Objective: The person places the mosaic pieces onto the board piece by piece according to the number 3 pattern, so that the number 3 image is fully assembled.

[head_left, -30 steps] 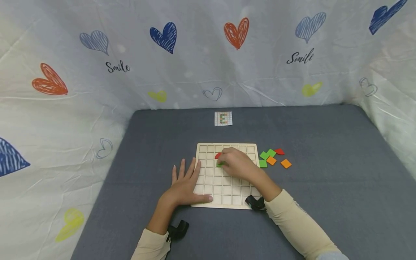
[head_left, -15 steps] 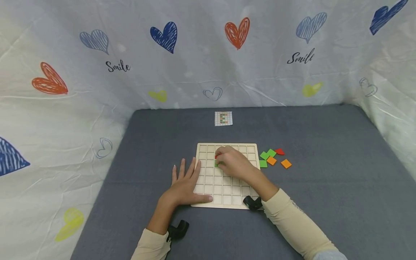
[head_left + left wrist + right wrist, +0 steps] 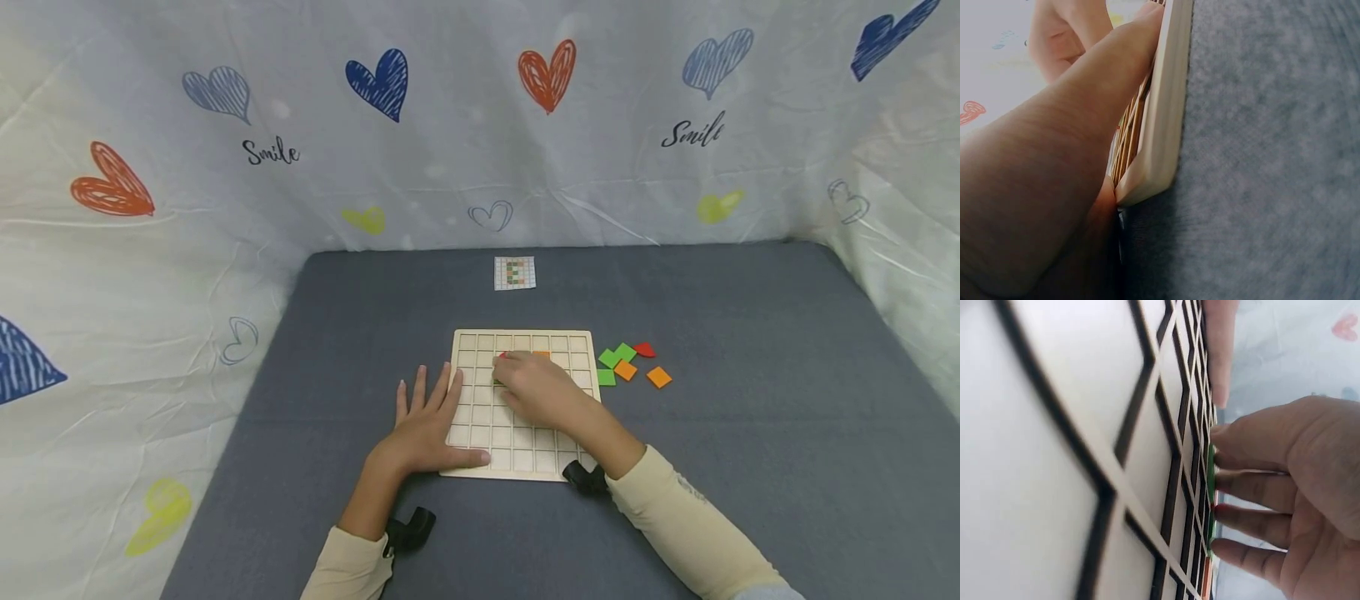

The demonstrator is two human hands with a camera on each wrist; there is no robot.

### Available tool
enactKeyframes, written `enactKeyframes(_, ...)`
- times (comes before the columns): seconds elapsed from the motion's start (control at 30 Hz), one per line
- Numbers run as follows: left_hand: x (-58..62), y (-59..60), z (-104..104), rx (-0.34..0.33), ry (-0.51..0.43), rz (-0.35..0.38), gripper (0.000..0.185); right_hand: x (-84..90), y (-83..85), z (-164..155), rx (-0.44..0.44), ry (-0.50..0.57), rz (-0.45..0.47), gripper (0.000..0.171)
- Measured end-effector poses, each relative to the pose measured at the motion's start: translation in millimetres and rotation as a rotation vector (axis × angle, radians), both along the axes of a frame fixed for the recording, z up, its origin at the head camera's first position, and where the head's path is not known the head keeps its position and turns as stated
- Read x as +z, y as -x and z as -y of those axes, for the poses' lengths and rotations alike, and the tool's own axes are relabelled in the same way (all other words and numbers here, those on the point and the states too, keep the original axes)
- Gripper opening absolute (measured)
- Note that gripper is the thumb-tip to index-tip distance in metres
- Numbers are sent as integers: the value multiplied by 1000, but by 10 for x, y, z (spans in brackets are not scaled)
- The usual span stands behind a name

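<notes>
In the head view, the left hand (image 3: 425, 425) lies flat with straight fingers on the near-left corner of the wooden grid board (image 3: 522, 404), holding nothing. The right hand (image 3: 542, 385) rests over the board's far middle, fingertips on a green tile (image 3: 497, 380) beside a red tile (image 3: 501, 356). Loose tiles (image 3: 628, 364) lie on the grey table (image 3: 750, 400) just right of the board; a small pattern card (image 3: 515, 272) sits farther away.

The left wrist view shows the thumb along the board's edge (image 3: 1160, 119).

In the right wrist view, the fingertips (image 3: 1225, 464) press the green tile (image 3: 1211, 472) flat into a cell.

Left hand (image 3: 1054, 187) flat against wooden board (image 3: 1163, 106)
</notes>
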State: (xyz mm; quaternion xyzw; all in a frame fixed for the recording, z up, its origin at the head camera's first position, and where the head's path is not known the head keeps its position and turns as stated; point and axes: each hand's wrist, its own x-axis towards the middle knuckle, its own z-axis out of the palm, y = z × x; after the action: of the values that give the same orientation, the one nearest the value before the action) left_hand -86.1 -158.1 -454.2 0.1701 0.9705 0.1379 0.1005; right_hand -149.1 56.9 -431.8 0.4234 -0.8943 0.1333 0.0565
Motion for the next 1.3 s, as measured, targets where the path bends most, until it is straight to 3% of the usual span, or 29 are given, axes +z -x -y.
enactKeyframes(0.1, -6, 2, -2, 1, -1, 0, 119, -1, -61, -11, 11, -34, -18, 12)
enactKeyframes(0.33, -17, 0, -3, 7, -8, 8, 120, 42, -193, -45, -21, -148, 38, 36)
enactKeyframes(0.5, -28, -4, -13, 10, -4, 7, 120, 49, -262, -95, -36, -157, 74, 41)
enactKeyframes(0.77, -28, -12, -7, 18, -15, -5, 120, 29, -342, -225, 5, -90, 78, 19)
enactKeyframes(0.93, -31, -8, -5, 20, -4, -3, 120, 46, -382, -352, 27, -74, 123, 21)
enactKeyframes(1.1, -32, -2, -6, 20, 10, 4, 120, 60, -403, -519, 53, 22, 172, 14)
enactKeyframes(1.2, -30, 2, -7, 16, 3, 2, 120, 66, -400, -655, 41, 100, 175, 10)
enactKeyframes(1.3, -20, 4, -11, 11, 1, -2, 120, 85, -393, -822, -27, 141, 141, 8)
